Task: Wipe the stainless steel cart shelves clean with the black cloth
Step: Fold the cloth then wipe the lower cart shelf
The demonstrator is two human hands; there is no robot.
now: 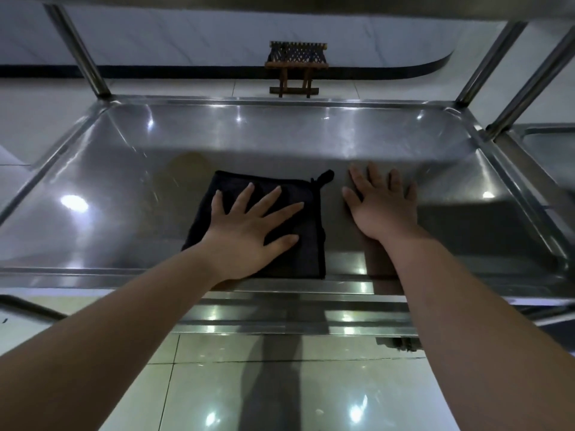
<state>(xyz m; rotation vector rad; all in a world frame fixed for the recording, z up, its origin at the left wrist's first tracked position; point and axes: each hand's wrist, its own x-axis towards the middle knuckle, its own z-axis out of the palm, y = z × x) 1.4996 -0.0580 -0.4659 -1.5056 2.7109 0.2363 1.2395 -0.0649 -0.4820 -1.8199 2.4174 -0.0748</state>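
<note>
Both arms reach forward over the near rim (pixel 124 272) of the stainless steel cart shelf (pixel 280 135), forearms bare and nearly straight. The left hand (pixel 249 231) lies palm down on the black cloth (pixel 306 259), fingers spread and straight, pressing it flat rather than gripping it. The cloth sits folded square on the shelf floor near the front middle, its near edge just beside the rim and its hanging loop (pixel 323 177) sticking out at the far right corner. The right hand (pixel 384 209) rests flat on the bare steel just to the right of the cloth, fingers extended, holding nothing and not touching the cloth. The shelf is a shallow tray with sloped walls on all four sides. Bare metal stretches wide to the left, right and back of the hands. Upright posts (pixel 77 51) stand at the far corners, and the upper shelf (pixel 280 4) hangs overhead. Beyond the cart a small wooden stool (pixel 295 68) stands on the tiled floor (pixel 311 384).
</note>
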